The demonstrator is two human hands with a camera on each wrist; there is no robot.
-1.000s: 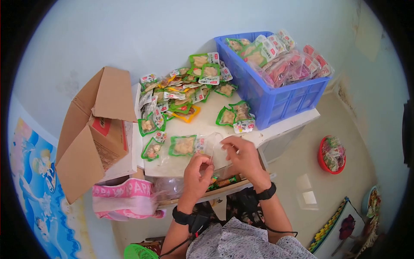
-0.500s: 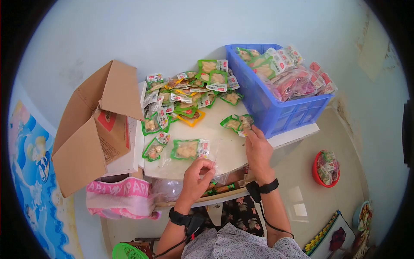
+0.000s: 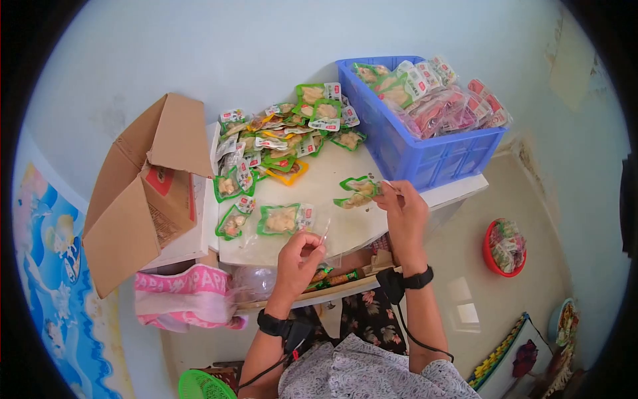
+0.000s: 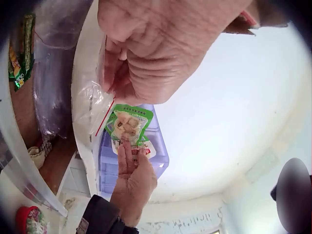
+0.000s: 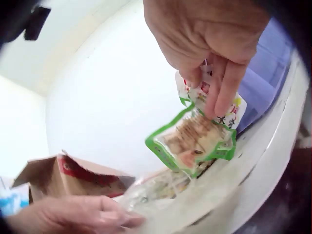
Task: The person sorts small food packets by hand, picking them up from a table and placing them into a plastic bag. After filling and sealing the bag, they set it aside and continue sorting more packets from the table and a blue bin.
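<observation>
My left hand [image 3: 298, 261] pinches the edge of a clear plastic bag [image 4: 90, 105], whose red strip shows in the left wrist view. Inside the bag, flat on the white table [image 3: 312, 186], lies a green-edged snack packet [image 3: 279, 218]. My right hand [image 3: 405, 211] grips green-edged snack packets [image 5: 187, 139] by their white printed end, thumb on one side and fingers on the other. Pale food pieces show through the front one. These packets are over the table, to the right of the bag and close by the blue crate [image 3: 432, 159].
Snack packets [image 3: 279, 143] lie heaped at the table's back, with a loose packet [image 3: 234, 218] at the left. More bagged packets fill the blue crate. An open cardboard box [image 3: 126, 206] stands left. Below the table edge is an open drawer [image 3: 345, 286]; a red basin [image 3: 495, 259] sits on the floor.
My right hand has left the bag's mouth, moved right to the packets beside the crate and picked them up. My left hand has kept its pinch on the bag.
</observation>
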